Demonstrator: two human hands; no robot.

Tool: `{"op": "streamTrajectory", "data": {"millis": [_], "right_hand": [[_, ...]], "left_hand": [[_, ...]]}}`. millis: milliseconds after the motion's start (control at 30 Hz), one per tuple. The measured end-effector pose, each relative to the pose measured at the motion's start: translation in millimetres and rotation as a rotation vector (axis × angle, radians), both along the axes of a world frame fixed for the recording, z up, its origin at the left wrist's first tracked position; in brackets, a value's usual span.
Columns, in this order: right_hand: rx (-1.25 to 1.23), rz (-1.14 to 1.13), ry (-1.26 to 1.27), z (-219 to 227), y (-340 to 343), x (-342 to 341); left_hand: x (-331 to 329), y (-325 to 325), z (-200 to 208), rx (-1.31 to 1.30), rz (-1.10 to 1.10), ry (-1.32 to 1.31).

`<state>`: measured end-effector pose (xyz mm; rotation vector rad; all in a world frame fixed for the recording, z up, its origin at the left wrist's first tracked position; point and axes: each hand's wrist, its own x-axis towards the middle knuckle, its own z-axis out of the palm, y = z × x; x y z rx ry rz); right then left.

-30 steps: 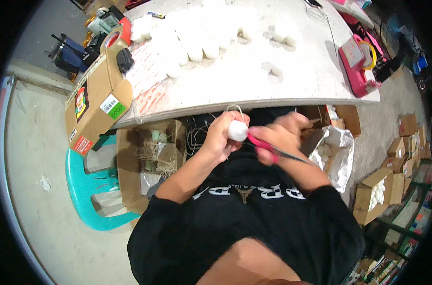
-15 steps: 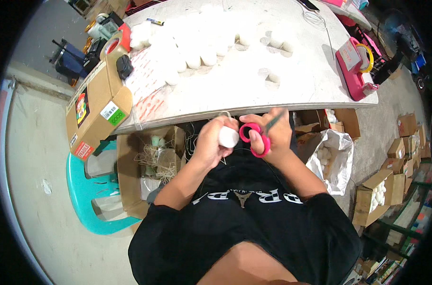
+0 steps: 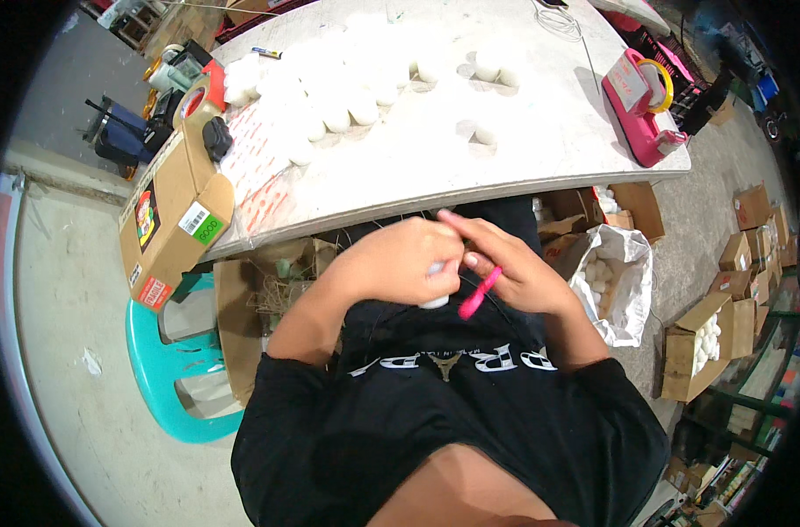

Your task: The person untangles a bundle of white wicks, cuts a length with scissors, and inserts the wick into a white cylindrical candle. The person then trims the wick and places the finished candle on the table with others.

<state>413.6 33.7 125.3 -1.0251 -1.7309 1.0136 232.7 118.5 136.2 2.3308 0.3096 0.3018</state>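
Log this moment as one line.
left hand: closed around white ball | right hand: close by, holding pink-handled scissors | table: more white balls, pink tape dispenser

A turquoise chair (image 3: 167, 360) stands left, a pink tape dispenser (image 3: 637, 112) on the table (image 3: 417, 171)

Black shirt (image 3: 452, 413); left hand (image 3: 413, 262) and right hand (image 3: 521, 270) bare
White lettering (image 3: 498, 357) flanks a tan chest emblem (image 3: 446, 365); sleeves (image 3: 597, 404) short and loose.
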Motion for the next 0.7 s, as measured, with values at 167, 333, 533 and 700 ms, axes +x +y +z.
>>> {"op": "streamTrajectory", "data": {"millis": [167,333,533,700], "right_hand": [[-0.242,-0.266,-0.064,-15.2,-2.1,15.3],[-0.289,-0.520,-0.119,-14.7,-1.6,24.8],[0.057,-0.366,-0.365,-17.2,1.7,17.8],[0.137,-0.257,-0.343,-23.7,0.6,19.1]], "left_hand": [[16.4,13.3,15.6,-0.013,0.069,-0.083],[35.2,37.9,8.3,0.190,0.458,-0.204],[64.5,66.3,-13.9,0.277,0.433,-0.202],[32.6,82.2,-10.5,0.578,0.740,-0.246]]}}
